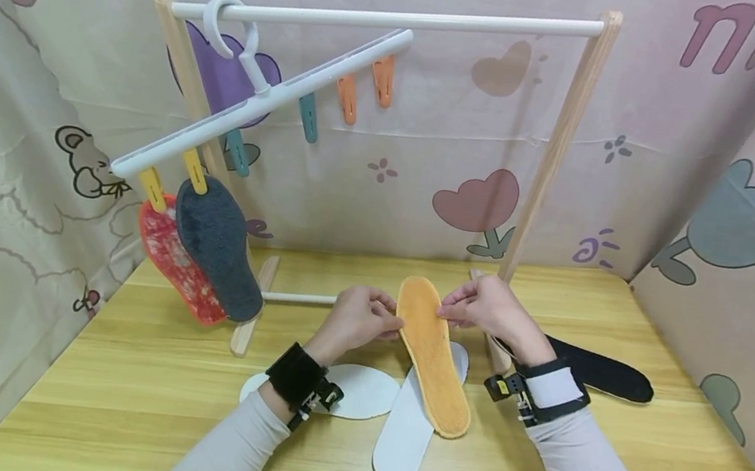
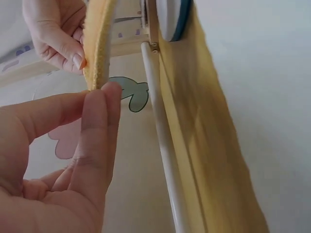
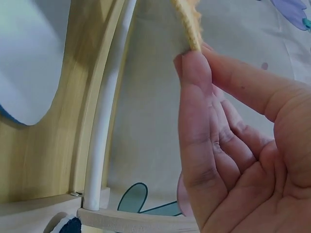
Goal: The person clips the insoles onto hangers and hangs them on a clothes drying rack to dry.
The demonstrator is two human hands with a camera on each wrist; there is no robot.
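An orange fuzzy insole [image 1: 430, 347] is held up by both hands, its lower end tilting toward the right. My left hand [image 1: 357, 319] pinches its left edge between thumb and fingertips. On the opposite edge, my right hand [image 1: 490, 309] pinches it the same way. In the left wrist view the insole [image 2: 99, 43] appears edge-on between the fingertips; in the right wrist view only a strip of its edge [image 3: 188, 24] shows above the thumb. Below it on the table lies a white insole [image 1: 402, 440], partly covered by the orange one in the head view.
Another white insole [image 1: 362, 393] lies behind my left wrist, and a black insole [image 1: 601, 370] beyond my right wrist. A white hanger [image 1: 274, 96] hangs slanted from the wooden rack [image 1: 566, 133]. Yellow clips [image 1: 195, 171] hold a red insole [image 1: 166, 246] and a dark grey one [image 1: 219, 249].
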